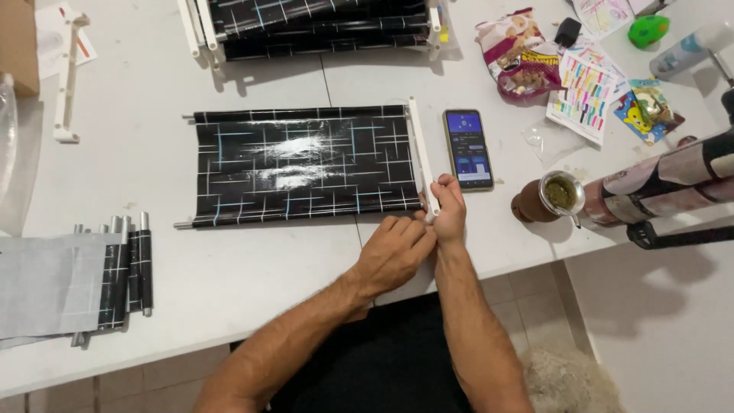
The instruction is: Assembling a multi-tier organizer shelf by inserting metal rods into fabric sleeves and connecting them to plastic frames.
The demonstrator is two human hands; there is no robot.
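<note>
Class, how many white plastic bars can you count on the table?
At least 3: one bar at the black sheet's right edge, one far left, others by the top stack, partly hidden.

Glossy black sheet (pixel 302 164), white plastic rail (pixel 423 157), matt table (pixel 252 268).

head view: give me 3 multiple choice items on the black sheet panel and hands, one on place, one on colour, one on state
1. Where does the phone lie?
A. just right of the white end bar
B. on the grey stack
C. under the black sheet

2. What colour is the grid-lined sheet in front of the person?
A. red
B. black
C. yellow

3. How does the right hand stand?
A. flat on the phone
B. off the table
C. fingers pinched on the bar's near end

Key: 1 A, the phone lies beside the bar on the white table. 2 B, glossy black with pale lines. 3 C, fingertips close on the bar, the left hand right beside it.
</note>
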